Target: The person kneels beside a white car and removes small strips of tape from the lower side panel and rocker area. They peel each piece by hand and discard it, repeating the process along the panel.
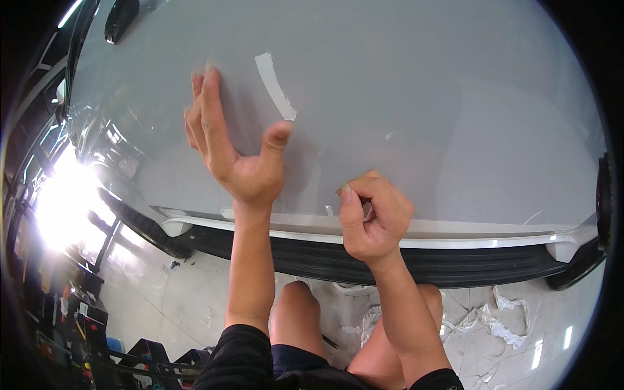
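Observation:
My left hand (244,156) is open, its fingers stretched upward and its thumb apart, over the large grey car side panel (403,84). Whether its palm touches the panel I cannot tell. Beside it runs a narrow white strip with a ragged edge (274,88), its lower end near my thumb. Lower and to the right, my right hand (378,218) is closed, thumb pressed to the curled forefinger in a pinch. What it holds, if anything, is too small to make out. A tiny white patch (329,210) shows on the panel just left of it.
Below the panel runs a white sill (455,241) above a black ribbed side step (442,263). Crumpled whitish strips (500,325) lie on the tiled floor at right. Dark racks and bins (146,354) stand at lower left. A black door handle (121,19) juts out at upper left.

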Available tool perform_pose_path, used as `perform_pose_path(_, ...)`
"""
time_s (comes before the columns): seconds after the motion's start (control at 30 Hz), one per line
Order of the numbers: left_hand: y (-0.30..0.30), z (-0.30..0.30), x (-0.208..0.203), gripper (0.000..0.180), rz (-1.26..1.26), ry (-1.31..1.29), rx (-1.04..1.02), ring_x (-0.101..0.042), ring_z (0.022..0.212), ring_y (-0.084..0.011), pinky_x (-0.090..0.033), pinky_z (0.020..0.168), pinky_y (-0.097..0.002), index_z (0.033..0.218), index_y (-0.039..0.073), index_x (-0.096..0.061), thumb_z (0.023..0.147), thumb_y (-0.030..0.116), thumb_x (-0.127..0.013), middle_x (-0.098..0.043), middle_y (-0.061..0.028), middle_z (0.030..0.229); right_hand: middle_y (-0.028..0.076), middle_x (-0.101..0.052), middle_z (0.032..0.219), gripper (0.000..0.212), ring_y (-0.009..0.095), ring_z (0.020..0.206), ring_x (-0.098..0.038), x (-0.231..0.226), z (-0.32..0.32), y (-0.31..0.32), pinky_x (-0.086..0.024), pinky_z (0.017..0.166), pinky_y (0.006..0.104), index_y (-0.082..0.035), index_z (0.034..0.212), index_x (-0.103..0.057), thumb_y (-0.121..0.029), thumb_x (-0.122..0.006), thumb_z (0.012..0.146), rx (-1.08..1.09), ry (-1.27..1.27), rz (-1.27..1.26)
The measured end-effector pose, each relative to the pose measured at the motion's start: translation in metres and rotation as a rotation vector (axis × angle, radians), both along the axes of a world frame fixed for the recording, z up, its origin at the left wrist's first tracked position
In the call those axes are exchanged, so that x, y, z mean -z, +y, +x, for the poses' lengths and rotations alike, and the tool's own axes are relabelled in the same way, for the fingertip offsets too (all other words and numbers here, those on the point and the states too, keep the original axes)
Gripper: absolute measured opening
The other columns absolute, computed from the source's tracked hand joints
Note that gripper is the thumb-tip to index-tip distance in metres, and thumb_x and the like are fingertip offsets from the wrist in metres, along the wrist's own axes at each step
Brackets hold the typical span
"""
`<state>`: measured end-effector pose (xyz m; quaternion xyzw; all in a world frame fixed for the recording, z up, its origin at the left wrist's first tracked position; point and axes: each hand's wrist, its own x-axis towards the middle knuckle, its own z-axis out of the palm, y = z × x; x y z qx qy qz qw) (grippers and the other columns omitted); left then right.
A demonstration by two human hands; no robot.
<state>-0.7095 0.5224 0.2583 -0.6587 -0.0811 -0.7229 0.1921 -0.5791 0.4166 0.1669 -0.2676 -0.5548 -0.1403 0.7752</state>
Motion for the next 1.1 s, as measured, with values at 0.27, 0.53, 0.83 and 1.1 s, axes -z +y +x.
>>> perform_pose_path(0.27, 0.001, -0.001, 0.005, 0.109, -0.032, 0.012, -0.074, -0.049, 0.146, -0.0336, -0.022, 0.122, -0.0521, 0.153, 0.001, -0.05, 0.068, 0.051, -0.096, -0.061, -0.009, 0.149, 0.004, -0.054, 0.062, 0.009, 0.013, 0.046, -0.046, 0.0, -0.008, 0.005, -0.035, 0.043, 0.0273, -0.001, 0.081, -0.065, 0.006, -0.069, 0.084, 0.019, 0.036, -0.004)
perform_pose_path(0.53, -0.004, 0.009, 0.01, 0.106, -0.064, 0.0, 0.0, -0.051, 0.143, -0.0313, -0.037, 0.121, -0.044, 0.158, -0.002, -0.04, 0.075, 0.03, -0.097, -0.058, -0.0199, 0.15, 0.003, -0.055, 0.062, 0.009, 0.013, 0.046, -0.045, 0.0, -0.009, 0.009, -0.033, 0.042, 0.0277, -0.003, 0.08, -0.065, 0.005, -0.07, 0.083, 0.021, 0.06, 0.021)
perform_pose_path(0.83, -0.001, 0.018, 0.003, 0.101, 0.019, -0.076, 0.066, -0.056, 0.136, -0.0283, -0.038, 0.118, -0.0426, 0.157, -0.003, -0.041, 0.078, 0.025, -0.097, -0.061, -0.0191, 0.143, 0.002, -0.054, 0.061, 0.01, 0.013, 0.046, -0.045, 0.001, -0.014, 0.015, -0.033, 0.042, 0.0275, -0.004, 0.08, -0.065, 0.004, -0.07, 0.081, 0.046, 0.089, 0.04)
perform_pose_path(1.1, 0.006, 0.01, 0.003, 0.092, -0.014, -0.055, 0.021, -0.056, 0.134, -0.0259, -0.039, 0.117, -0.0397, 0.157, 0.001, -0.043, 0.085, 0.035, -0.09, -0.062, -0.0168, 0.143, 0.002, -0.054, 0.061, 0.01, 0.012, 0.046, -0.045, 0.002, -0.008, 0.014, -0.032, 0.042, 0.0269, -0.004, 0.08, -0.064, 0.004, -0.071, 0.082, 0.054, 0.046, 0.049)
